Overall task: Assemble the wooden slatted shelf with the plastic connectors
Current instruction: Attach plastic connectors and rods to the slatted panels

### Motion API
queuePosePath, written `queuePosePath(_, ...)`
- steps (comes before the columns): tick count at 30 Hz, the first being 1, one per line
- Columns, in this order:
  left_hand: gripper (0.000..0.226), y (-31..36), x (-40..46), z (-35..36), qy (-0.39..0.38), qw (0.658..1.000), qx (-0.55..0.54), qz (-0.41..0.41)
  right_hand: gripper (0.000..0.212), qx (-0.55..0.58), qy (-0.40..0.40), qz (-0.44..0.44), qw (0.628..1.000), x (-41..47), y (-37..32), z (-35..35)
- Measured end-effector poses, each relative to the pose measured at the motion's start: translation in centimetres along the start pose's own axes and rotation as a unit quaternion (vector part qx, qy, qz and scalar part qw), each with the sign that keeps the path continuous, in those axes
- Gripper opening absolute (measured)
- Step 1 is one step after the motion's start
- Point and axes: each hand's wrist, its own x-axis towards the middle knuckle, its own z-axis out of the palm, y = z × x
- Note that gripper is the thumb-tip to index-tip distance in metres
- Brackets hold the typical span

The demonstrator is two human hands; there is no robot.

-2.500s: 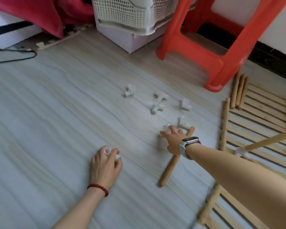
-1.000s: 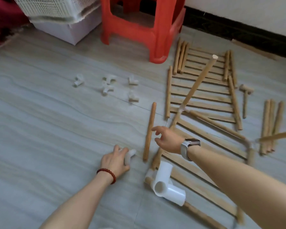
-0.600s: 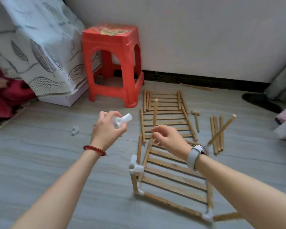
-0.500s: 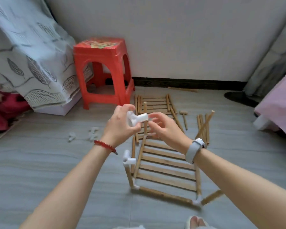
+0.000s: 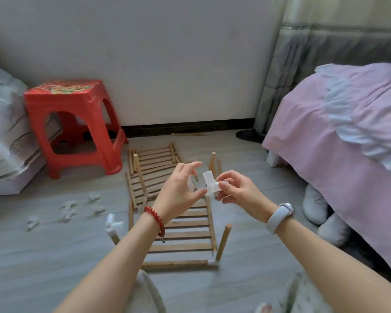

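While both hands are raised above the slatted panel, the scene reads as follows.

Landmark: slatted panel (image 5: 185,236), lying flat on the grey floor, wooden slats between two side rails.
Connector in hand: white plastic connector (image 5: 210,182), held in the air above the far end of the slatted panel, one tube pointing up.
Right hand (image 5: 237,190): thumb and fingertips pinch the connector's right side; a pale watch sits on the wrist.
Left hand (image 5: 181,188): index finger extended, thumb tip at the connector's lower left edge; a second translucent piece seems to sit by the palm, too blurred to be sure; red bead bracelet on the wrist.
Fitted connector, near left: white corner connector (image 5: 113,225) on a short leg at the slatted panel's left side, standing off the floor.
Upright dowel, near right: wooden dowel (image 5: 222,242) rising tilted from a small white fitting at the panel's near right corner.
Second panel: another slatted panel (image 5: 154,157), flat on the floor just beyond the landmark, partly overlapping it.
Loose connectors: several white pieces (image 5: 68,211) scattered on the floor left of the slatted panel, well apart from it.
Stool: red plastic stool (image 5: 72,125), beyond and left of the slatted panel, against the wall.
Bed: pink-covered bed (image 5: 348,154), right of the slatted panel.
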Motion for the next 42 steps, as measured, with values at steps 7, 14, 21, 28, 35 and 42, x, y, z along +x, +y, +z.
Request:
queuePosePath(7,0.04,-3.0,2.5,6.0,-0.115,0.985,0.052,-0.115,0.025,-0.105,-0.051,0.216,0.969,1.9,5.7,-4.2)
queuePosePath(14,0.045,-4.2,3.0,7.6,-0.184,0.965,0.156,-0.098,0.023,-0.268,-0.084,0.176,0.943,3.8,8.0,-4.6)
queuePosePath(21,0.04,-4.5,2.7,7.3,-0.221,0.955,0.179,-0.086,0.024,-0.288,-0.128,0.188,0.93,3.5,9.1,-4.6)
queuePosePath(28,0.039,-4.4,2.0,7.8,-0.257,0.942,0.2,-0.078,0.022,-0.41,-0.144,0.12,0.893,3.9,10.1,-3.5)
queuePosePath(35,0.04,-4.4,0.9,8.9,-0.307,0.929,0.192,-0.079,0.018,-0.354,0.037,0.151,0.922,3.6,11.7,-1.5)
queuePosePath(42,0.035,-4.5,1.9,8.5,-0.258,0.94,0.204,-0.094,0.04,-0.366,0.0,0.185,0.912,3.6,12.8,0.2)
